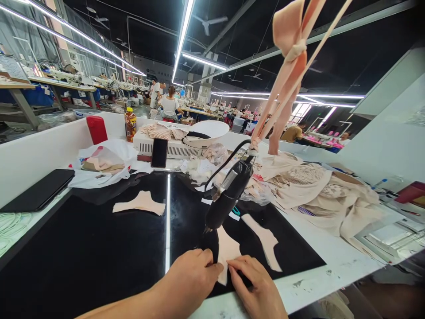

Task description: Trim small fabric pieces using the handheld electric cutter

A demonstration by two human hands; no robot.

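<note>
A beige cut fabric piece point(228, 246) lies on the glossy black work surface point(109, 261) between my two hands. My left hand point(189, 277) is at its left edge, with fingers curled and thumb pressed against the fabric. At its right edge my right hand point(254, 283) pinches the fabric between thumb and index finger. Just above the piece hangs a black handheld tool point(229, 195), tied to peach fabric strips point(282, 88). Another beige piece point(264, 241) lies to the right, and a third one point(139, 203) sits farther left.
Piled beige fabric point(308, 181) covers the right side. At the back are a plastic bag point(106, 170), a phone point(159, 153), a bottle point(130, 124) and a white dish point(212, 129). A black tablet-like slab point(40, 190) lies left. People sit and stand far behind.
</note>
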